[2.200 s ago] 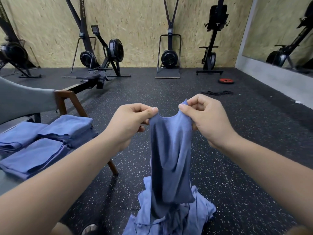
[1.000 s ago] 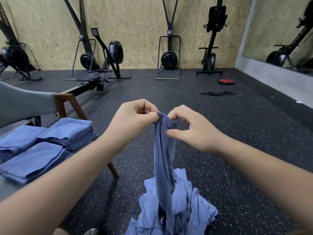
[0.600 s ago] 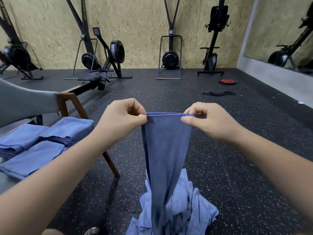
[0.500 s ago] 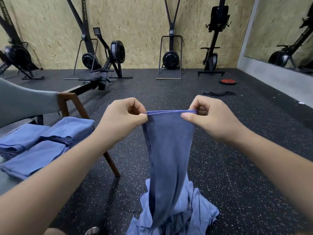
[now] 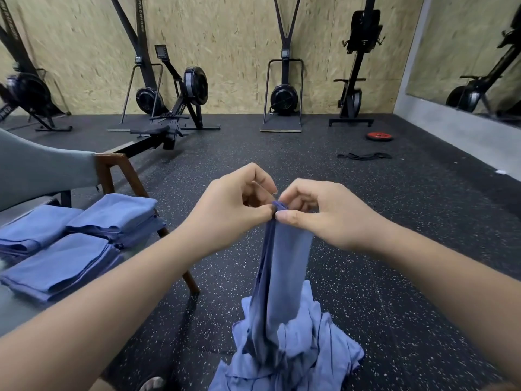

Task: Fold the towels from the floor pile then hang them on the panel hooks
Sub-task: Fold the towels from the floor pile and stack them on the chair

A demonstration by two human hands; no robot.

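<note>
While the towel (image 5: 284, 266) hangs straight below the grip, its top edge is pinched by both hands — left (image 5: 234, 207), right (image 5: 324, 213) — touching, its tail reaching the pile (image 5: 310, 359) beneath.

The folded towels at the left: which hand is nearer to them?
Left. The left hand is to the right of the folded towels; the right hand is farther right, past the hanging towel both pinch.
</note>
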